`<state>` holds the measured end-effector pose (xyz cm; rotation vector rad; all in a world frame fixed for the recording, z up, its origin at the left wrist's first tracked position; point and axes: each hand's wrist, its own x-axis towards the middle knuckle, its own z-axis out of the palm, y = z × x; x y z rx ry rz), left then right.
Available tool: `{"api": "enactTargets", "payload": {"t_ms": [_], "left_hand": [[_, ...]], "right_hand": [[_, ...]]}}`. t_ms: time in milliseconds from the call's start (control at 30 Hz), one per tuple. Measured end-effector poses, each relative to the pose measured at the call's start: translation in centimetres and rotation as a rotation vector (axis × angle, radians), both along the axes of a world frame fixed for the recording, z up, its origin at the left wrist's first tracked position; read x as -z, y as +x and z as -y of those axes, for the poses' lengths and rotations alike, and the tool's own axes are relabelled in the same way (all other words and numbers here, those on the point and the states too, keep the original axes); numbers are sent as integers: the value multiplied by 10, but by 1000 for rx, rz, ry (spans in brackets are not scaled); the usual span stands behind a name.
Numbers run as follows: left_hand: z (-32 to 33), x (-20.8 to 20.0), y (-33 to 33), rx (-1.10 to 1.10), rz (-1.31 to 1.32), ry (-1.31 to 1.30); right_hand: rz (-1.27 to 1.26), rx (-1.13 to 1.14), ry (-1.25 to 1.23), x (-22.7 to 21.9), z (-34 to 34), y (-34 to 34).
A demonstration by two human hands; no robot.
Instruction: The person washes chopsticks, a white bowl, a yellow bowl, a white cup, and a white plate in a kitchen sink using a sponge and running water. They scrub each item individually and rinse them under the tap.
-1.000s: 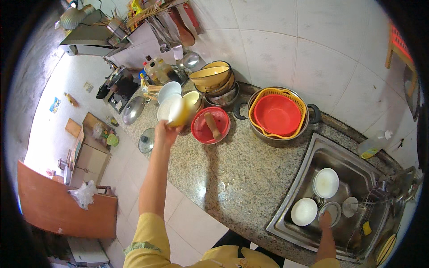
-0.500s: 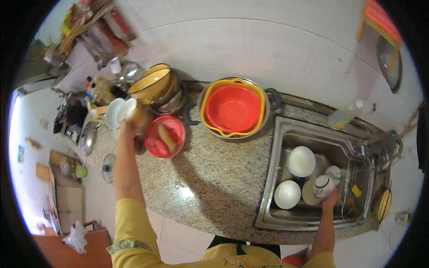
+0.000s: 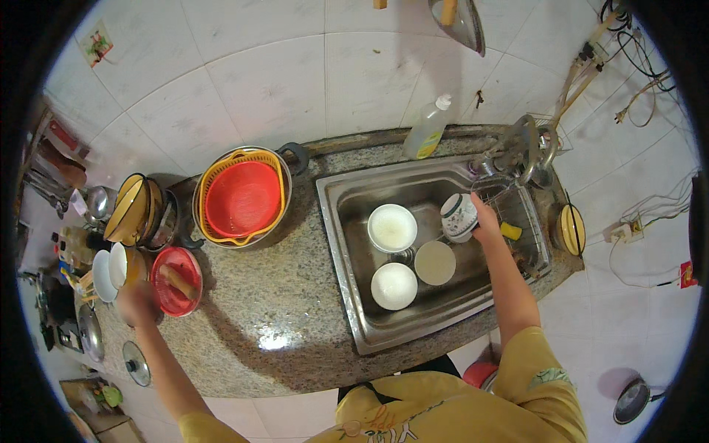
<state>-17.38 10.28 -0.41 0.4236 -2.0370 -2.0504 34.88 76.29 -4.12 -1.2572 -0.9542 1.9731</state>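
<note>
My right hand (image 3: pixel 487 221) reaches into the steel sink (image 3: pixel 336 244) and grips a patterned white bowl (image 3: pixel 458 216) tilted on its side. Two white bowls (image 3: pixel 392 227) (image 3: pixel 394 286) and a pale round dish (image 3: pixel 434 263) lie on the sink floor beside it. My left hand (image 3: pixel 136 303) is blurred at the left end of the granite counter (image 3: pixel 281 310). It sits just below a stack of white and yellow bowls (image 3: pixel 112 269) and next to a red plate (image 3: pixel 176 280) bearing a wooden piece. Whether that hand touches the bowls is unclear.
A red basket inside a yellow basket (image 3: pixel 244 198) sits in a metal basin at the back. Yellow pots (image 3: pixel 133 207) stand left of it. A dish soap bottle (image 3: pixel 427 129) and a tap (image 3: pixel 528 140) stand behind the sink, with a yellow sponge (image 3: pixel 509 231) in a wire rack.
My left hand has come down from the raised bowls, which now rest at the counter's left end. My right hand has picked the patterned bowl up from the sink. The view swung right.
</note>
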Motion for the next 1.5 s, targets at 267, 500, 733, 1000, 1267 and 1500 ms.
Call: {"api": "enactTargets", "payload": {"t_ms": [267,500,733,1000,1267,1500], "left_hand": [[-143,-34,232,159,-239,-17],[-380,9,420,1181,399,38],[-550,-15,514,1115,616,381],[-561,26,507,917,782,696],[-561,-7,515,959,750,754],[-566,-15,504,727,-588,-731]], "right_hand": [[-40,-249,177,-22,-18,13],[-83,-440,212,-3,-59,35],[186,-703,777,-38,-34,52],[183,-1128,1444,-66,1,73],[40,-768,523,-60,-39,85],[-166,-574,-122,-44,-28,83]]}}
